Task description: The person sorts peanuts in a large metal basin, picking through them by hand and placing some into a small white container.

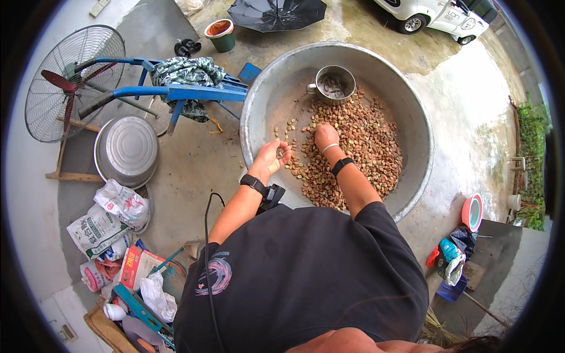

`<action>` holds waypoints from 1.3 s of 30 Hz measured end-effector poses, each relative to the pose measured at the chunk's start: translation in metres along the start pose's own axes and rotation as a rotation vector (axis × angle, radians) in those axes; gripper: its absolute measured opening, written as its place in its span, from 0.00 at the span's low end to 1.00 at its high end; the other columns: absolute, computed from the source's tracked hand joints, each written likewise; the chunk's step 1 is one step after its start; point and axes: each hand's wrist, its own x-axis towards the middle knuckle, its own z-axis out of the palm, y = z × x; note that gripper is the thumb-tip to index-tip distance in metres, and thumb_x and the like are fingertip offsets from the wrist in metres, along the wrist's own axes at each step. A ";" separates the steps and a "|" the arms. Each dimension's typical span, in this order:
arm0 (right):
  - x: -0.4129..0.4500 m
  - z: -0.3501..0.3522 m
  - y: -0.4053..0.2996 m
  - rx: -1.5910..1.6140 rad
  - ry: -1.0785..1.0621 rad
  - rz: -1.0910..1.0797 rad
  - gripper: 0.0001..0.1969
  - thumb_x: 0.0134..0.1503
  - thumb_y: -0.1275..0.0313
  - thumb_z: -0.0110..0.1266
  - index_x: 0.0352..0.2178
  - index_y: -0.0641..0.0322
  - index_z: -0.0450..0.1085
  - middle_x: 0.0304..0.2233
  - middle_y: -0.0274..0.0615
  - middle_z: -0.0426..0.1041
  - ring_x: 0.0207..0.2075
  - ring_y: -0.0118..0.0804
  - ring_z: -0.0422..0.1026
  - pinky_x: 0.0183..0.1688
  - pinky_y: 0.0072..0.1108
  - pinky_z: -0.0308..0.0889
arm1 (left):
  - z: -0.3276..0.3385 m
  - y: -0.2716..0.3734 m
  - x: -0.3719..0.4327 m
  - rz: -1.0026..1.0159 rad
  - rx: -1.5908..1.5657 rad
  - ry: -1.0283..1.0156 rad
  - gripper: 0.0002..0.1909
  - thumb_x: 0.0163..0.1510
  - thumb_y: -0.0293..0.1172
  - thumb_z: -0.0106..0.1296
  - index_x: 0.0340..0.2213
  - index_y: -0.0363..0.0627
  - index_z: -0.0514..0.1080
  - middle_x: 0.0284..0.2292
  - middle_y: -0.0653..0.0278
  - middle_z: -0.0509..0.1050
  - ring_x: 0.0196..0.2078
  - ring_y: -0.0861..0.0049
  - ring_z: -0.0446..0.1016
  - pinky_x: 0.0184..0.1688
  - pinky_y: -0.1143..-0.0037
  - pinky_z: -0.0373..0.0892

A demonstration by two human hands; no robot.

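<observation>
A wide grey metal basin (269, 92) stands before me with a heap of brown and greenish seeds or dried beans (371, 137) spread over its floor. My left hand (270, 158) is above the basin's left side, palm turned up and fingers curled around small greyish bits, perhaps husks. Reaching into the heap, my right hand (326, 135) touches the seeds; its fingertips are hidden, so I cannot see whether they pinch anything. A shiny metal mug (334, 102) rests at the heap's far edge, handle to the left, with dark flaky scraps inside.
A blue wheelbarrow (198, 92) with a camouflage cloth (187, 73) adjoins the basin's left side. Beyond it are a caged fan (73, 84) and an upturned metal basin (132, 148). A green bucket (223, 43) and a black umbrella (278, 15) sit at the back. A black cable (207, 256) hangs along my left side.
</observation>
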 end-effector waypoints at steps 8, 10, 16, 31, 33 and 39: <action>-0.002 -0.042 -0.035 1.231 -0.495 0.172 0.16 0.38 0.74 0.57 0.30 0.71 0.65 0.17 0.33 0.67 0.17 0.22 0.65 0.18 0.15 0.61 | 0.011 0.002 -0.007 -0.040 -0.006 0.080 0.18 0.54 0.38 0.30 0.30 0.33 0.62 0.25 0.56 0.66 0.28 0.69 0.67 0.33 0.71 0.68; -0.007 -0.022 -0.026 0.826 -0.237 -0.021 0.11 0.36 0.72 0.56 0.24 0.65 0.68 0.18 0.41 0.68 0.16 0.32 0.67 0.20 0.20 0.62 | 0.011 0.003 -0.003 -0.054 -0.008 0.048 0.18 0.54 0.38 0.30 0.29 0.33 0.62 0.25 0.56 0.66 0.28 0.69 0.67 0.33 0.71 0.68; -0.036 -0.003 -0.043 0.138 -0.197 -0.248 0.06 0.37 0.71 0.48 0.18 0.61 0.68 0.18 0.45 0.67 0.26 0.42 0.69 0.26 0.28 0.64 | 0.004 0.001 -0.001 -0.012 0.012 0.024 0.17 0.54 0.37 0.30 0.27 0.34 0.63 0.25 0.57 0.66 0.26 0.71 0.67 0.29 0.73 0.68; -0.008 -0.036 -0.050 1.063 -0.498 0.180 0.05 0.41 0.73 0.49 0.18 0.65 0.69 0.11 0.34 0.65 0.13 0.22 0.62 0.16 0.16 0.58 | 0.002 0.000 0.000 0.032 0.004 0.069 0.19 0.54 0.39 0.30 0.27 0.34 0.64 0.25 0.56 0.67 0.27 0.70 0.68 0.31 0.73 0.68; -0.014 -0.052 -0.054 1.249 -0.660 0.128 0.04 0.42 0.74 0.49 0.18 0.65 0.68 0.11 0.31 0.64 0.13 0.19 0.61 0.15 0.14 0.57 | 0.004 -0.001 0.000 0.027 -0.039 0.031 0.19 0.54 0.40 0.30 0.28 0.34 0.64 0.25 0.56 0.67 0.28 0.69 0.68 0.32 0.73 0.68; -0.036 -0.016 -0.014 0.238 -0.249 -0.136 0.07 0.34 0.69 0.50 0.15 0.62 0.69 0.14 0.45 0.67 0.19 0.40 0.68 0.23 0.27 0.64 | 0.005 0.002 -0.001 0.035 0.015 -0.008 0.19 0.54 0.40 0.31 0.25 0.35 0.63 0.23 0.57 0.66 0.25 0.72 0.66 0.28 0.76 0.68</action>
